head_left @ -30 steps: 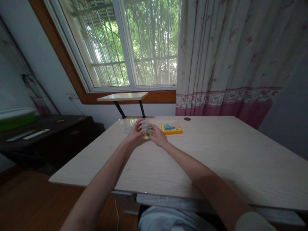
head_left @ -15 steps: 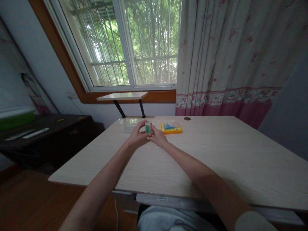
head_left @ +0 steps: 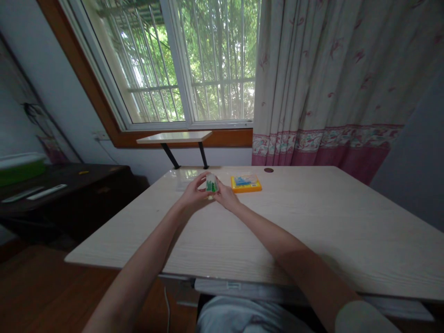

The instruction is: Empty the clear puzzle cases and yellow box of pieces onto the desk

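Note:
Between my two hands is a small clear box (head_left: 211,183) with green pieces inside, tilted toward me. My left hand (head_left: 195,190) grips its left side, fingers curled around it. The fingers of my right hand (head_left: 225,194) are closed on its right side. Just right of my hands lies a flat yellow case (head_left: 246,183) with blue pieces under a clear cover. Partly behind my left hand, a clear plastic tray or lid (head_left: 182,185) rests on the table; its exact kind I cannot tell.
The pale wood-grain table (head_left: 298,217) spans the view. A small raised shelf (head_left: 175,137) on black legs stands at its back left. A round brown cable cap (head_left: 268,170) sits near the back edge. At far left is a dark cabinet (head_left: 86,185) with a green box (head_left: 22,169).
The clear box has tipped in my hands, so its face and the green pieces show at a different angle. Both hands keep their hold, and the view has shifted slightly.

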Available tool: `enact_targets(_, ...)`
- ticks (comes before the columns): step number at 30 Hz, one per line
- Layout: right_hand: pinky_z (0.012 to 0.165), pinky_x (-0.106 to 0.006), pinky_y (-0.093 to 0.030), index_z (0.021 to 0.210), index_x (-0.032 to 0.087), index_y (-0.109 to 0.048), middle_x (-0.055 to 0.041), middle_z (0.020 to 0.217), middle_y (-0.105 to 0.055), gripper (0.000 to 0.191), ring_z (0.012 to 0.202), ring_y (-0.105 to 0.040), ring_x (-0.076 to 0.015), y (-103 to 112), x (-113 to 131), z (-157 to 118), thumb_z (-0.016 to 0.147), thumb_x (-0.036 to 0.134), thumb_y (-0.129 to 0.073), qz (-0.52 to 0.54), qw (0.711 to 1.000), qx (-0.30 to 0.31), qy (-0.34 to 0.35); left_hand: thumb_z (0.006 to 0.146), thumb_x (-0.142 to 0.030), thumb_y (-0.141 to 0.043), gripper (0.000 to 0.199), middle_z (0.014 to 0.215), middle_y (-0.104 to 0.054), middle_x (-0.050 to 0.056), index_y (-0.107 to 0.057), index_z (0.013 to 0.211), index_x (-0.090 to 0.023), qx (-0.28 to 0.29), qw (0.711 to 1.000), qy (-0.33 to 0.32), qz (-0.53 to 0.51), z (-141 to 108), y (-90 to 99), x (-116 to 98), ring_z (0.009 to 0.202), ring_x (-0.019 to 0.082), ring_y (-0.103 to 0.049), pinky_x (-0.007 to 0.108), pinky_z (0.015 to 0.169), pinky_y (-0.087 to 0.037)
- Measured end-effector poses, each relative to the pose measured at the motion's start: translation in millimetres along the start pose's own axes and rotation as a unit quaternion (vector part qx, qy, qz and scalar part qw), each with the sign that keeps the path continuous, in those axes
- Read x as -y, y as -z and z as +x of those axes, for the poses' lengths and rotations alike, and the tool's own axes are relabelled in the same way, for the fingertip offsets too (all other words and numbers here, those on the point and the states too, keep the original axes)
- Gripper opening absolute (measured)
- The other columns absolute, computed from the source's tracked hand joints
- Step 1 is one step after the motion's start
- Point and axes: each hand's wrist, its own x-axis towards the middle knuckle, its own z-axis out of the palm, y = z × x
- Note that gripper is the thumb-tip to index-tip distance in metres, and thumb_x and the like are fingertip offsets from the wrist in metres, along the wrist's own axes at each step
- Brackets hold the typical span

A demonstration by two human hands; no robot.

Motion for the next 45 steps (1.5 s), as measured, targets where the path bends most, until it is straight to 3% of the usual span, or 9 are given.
enact_targets(6,0.074,-0.029,-0.044,0.137,0.025,-0.021,-0.0052,0.098,-0.062,0.066,0.083,-0.058,-0.0191,0,-2,0,0.076,0.015,-0.046,-0.059,0.998,-0.021,-0.011,0.059,-0.022,-0.070,0.072,0.135,-0.032,0.010,-0.040,0.125,-0.026,0.004,0.999,-0.014,0.036,1,15.9,8,0.114,0.025,-0.044,0.038,0.086,-0.046)
enact_targets(14,0.079,-0.028,-0.044,0.131,0.032,-0.031,0.0000,0.108,-0.060,0.055,0.092,-0.057,-0.0172,3,-4,-3,0.079,0.016,-0.044,-0.089,0.994,-0.051,-0.034,0.065,-0.028,-0.066,0.056,0.115,-0.057,0.011,-0.052,0.117,-0.013,-0.008,1.000,0.006,0.025,0,35.0,1,0.103,0.025,-0.054,0.043,0.094,-0.039)
enact_targets(18,0.080,-0.028,-0.046,0.126,0.033,-0.036,0.0018,0.110,-0.059,0.051,0.094,-0.058,-0.0165,5,-3,-3,0.079,0.015,-0.045,-0.068,0.995,-0.071,-0.030,0.062,-0.029,-0.068,0.058,0.109,-0.061,0.011,-0.054,0.115,-0.011,-0.034,0.999,0.022,0.010,-1,36.6,-8,0.098,0.026,-0.056,0.043,0.089,-0.042)
enact_targets(25,0.085,-0.029,-0.046,0.119,0.030,-0.043,0.0016,0.111,-0.059,0.041,0.099,-0.057,-0.0163,8,4,-8,0.080,0.025,-0.052,-0.018,0.994,-0.102,0.027,0.061,-0.024,-0.070,0.067,0.120,-0.052,0.012,-0.044,0.123,-0.018,-0.051,0.995,0.016,-0.087,-1,20.3,-12,0.101,0.024,-0.055,0.040,0.085,-0.046)
enact_targets(31,0.100,-0.031,-0.034,0.123,0.022,-0.044,-0.0036,0.127,-0.047,0.040,0.118,-0.041,-0.0135,7,7,-6,0.083,0.017,-0.042,-0.043,0.976,-0.125,0.172,0.061,-0.021,-0.071,0.084,0.113,-0.056,0.010,-0.026,0.132,-0.025,-0.017,0.990,0.009,-0.139,-3,5.0,-25,0.101,0.020,-0.055,0.035,0.085,-0.046)
enact_targets(35,0.099,-0.035,-0.033,0.119,0.021,-0.050,-0.0029,0.128,-0.047,0.040,0.117,-0.039,-0.0155,5,8,-6,0.081,0.010,-0.040,-0.083,0.967,-0.092,0.222,0.059,-0.024,-0.071,0.075,0.100,-0.060,0.008,-0.035,0.125,-0.021,-0.123,0.986,0.027,-0.108,1,2.8,-24,0.088,0.018,-0.060,0.032,0.076,-0.049)
enact_targets(39,0.096,-0.035,-0.034,0.114,0.020,-0.054,-0.0016,0.124,-0.051,0.038,0.109,-0.042,-0.0178,13,8,-3,0.078,0.011,-0.045,-0.110,0.967,-0.081,0.215,0.064,-0.026,-0.067,0.064,0.085,-0.059,0.003,-0.038,0.120,-0.020,-0.273,0.955,0.080,-0.088,8,25.2,-14,0.065,0.012,-0.061,0.024,0.057,-0.051)
enact_targets(43,0.093,-0.033,-0.034,0.097,0.021,-0.062,-0.0003,0.107,-0.061,0.026,0.102,-0.045,-0.0174,41,2,11,0.078,0.013,-0.047,-0.121,0.976,-0.102,0.148,0.067,-0.017,-0.063,0.061,0.080,-0.056,0.002,-0.036,0.122,-0.019,-0.388,0.908,0.150,-0.058,6,63.3,-5,0.053,0.007,-0.057,0.022,0.053,-0.050)
enact_targets(45,0.091,-0.033,-0.034,0.093,0.022,-0.063,-0.0006,0.099,-0.064,0.022,0.099,-0.047,-0.0178,60,-4,19,0.078,0.017,-0.048,-0.144,0.982,-0.097,0.079,0.068,-0.016,-0.062,0.057,0.081,-0.056,0.004,-0.038,0.119,-0.015,-0.391,0.891,0.230,-0.024,1,79.2,-1,0.051,0.008,-0.056,0.022,0.051,-0.050)
